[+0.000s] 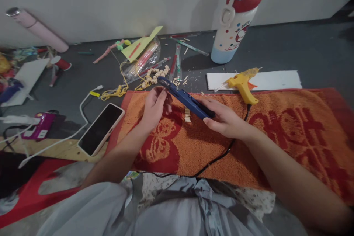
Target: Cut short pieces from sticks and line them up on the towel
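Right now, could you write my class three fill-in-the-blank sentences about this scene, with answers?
The right hand holds a tool coloured mostly dark ____.
The glue gun has a body coloured ____.
In the picture, the phone lies by the ____ edge of the towel.
Missing words: blue; yellow; left.

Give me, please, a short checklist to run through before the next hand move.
1. Right hand grips the blue tool: ok.
2. Left hand apart from the tool's far end: cannot tell; they look very close.
3. Glue gun set down, out of both hands: ok.
4. Glue gun cool: cannot tell.
5. Black cord clear of the right arm: not ok; it passes beneath the wrist.
6. Short sticks on the towel in a row: ok.
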`<state>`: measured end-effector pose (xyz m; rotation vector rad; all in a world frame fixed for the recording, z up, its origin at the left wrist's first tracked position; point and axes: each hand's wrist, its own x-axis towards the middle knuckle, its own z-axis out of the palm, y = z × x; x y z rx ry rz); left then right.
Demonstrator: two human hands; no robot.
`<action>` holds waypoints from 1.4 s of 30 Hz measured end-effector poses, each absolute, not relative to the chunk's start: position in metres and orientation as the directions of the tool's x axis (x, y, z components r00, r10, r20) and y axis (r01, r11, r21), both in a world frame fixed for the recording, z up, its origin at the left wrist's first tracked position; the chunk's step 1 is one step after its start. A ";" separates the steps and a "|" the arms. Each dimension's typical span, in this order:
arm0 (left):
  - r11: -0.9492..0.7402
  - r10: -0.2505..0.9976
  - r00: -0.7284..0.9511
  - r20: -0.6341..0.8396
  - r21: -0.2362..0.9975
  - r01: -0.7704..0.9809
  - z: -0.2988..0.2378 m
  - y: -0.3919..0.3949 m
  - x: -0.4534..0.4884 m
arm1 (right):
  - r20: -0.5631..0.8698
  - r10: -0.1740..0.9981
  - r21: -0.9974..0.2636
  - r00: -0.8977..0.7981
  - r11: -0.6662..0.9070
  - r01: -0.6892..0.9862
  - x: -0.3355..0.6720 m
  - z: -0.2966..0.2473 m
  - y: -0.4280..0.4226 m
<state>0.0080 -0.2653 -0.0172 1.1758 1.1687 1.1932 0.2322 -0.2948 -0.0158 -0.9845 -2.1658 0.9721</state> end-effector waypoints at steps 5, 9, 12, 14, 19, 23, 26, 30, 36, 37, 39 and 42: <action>0.141 0.982 0.134 -0.131 0.988 -0.068 -0.015 -0.274 0.016 | 0.222 0.820 -0.831 -0.528 0.442 0.337 0.224 -0.015 -0.298; 0.096 0.960 0.271 -0.071 0.992 -0.083 -0.021 -0.280 0.020 | 0.235 0.815 -0.861 -0.530 0.427 0.276 0.217 -0.019 -0.301; 0.108 0.964 0.256 -0.074 0.987 -0.121 -0.025 -0.282 0.021 | 0.255 0.805 -0.858 -0.535 0.444 0.259 0.212 -0.021 -0.305; 0.113 0.973 0.219 -0.080 0.983 -0.145 -0.025 -0.283 0.021 | 0.261 0.815 -0.849 -0.517 0.449 0.278 0.210 -0.020 -0.306; 0.103 0.972 0.223 -0.072 0.986 -0.131 -0.018 -0.288 0.026 | 0.146 0.882 -0.830 -0.448 0.356 0.430 0.204 -0.011 -0.308; 0.096 0.968 0.242 -0.069 0.990 -0.100 -0.016 -0.291 0.031 | 0.034 0.914 -0.762 -0.405 0.286 0.581 0.200 -0.005 -0.310; 0.096 0.960 0.269 -0.073 0.993 -0.071 -0.016 -0.292 0.033 | 0.002 0.926 -0.712 -0.377 0.266 0.649 0.198 -0.005 -0.312; 0.098 0.949 0.303 -0.091 0.995 -0.008 -0.016 -0.287 0.029 | -0.016 0.933 -0.690 -0.359 0.250 0.680 0.199 -0.005 -0.314; -0.077 0.985 0.163 0.063 0.994 0.080 -0.018 -0.272 0.010 | -0.008 0.954 -0.659 -0.299 0.220 0.719 0.206 -0.003 -0.313; -0.085 0.990 0.119 0.077 0.995 0.059 -0.019 -0.270 0.008 | -0.003 0.955 -0.650 -0.298 0.225 0.726 0.208 -0.003 -0.313; -0.097 0.991 0.088 0.096 0.995 0.012 -0.019 -0.268 0.005 | 0.009 0.952 -0.629 -0.305 0.242 0.738 0.209 -0.004 -0.313; -0.143 0.985 0.099 0.143 0.990 -0.006 -0.015 -0.268 0.006 | 0.020 0.947 -0.603 -0.320 0.267 0.752 0.210 -0.006 -0.313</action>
